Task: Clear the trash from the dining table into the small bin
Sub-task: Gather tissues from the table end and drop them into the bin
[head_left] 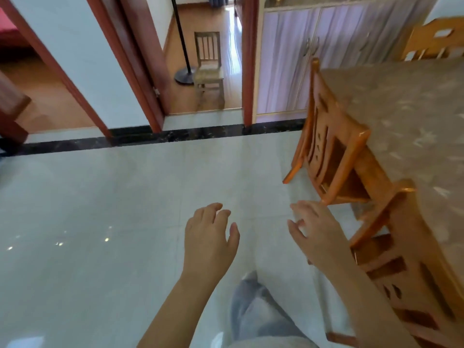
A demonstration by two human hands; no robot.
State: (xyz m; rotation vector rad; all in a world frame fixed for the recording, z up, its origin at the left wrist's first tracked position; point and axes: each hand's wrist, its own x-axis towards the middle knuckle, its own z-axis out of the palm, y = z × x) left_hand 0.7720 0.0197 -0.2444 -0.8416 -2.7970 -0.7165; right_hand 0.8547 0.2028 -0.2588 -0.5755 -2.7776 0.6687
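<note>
My left hand point(209, 237) hangs over the pale tiled floor with its fingers apart and nothing in it. My right hand point(315, 229) is beside it, also empty with spread fingers, close to the back of a wooden chair. The dining table point(411, 114), covered in a beige patterned cloth, fills the right side; the part in view carries no trash. No bin shows in this view.
Two orange wooden chairs point(334, 151) point(401, 259) stand pushed against the table's left edge. A third chair point(434, 38) is at the far side. Ahead lie a lilac cabinet point(288, 59), red-framed doorways, a small wooden chair point(208, 64) and a black lamp stand point(184, 74).
</note>
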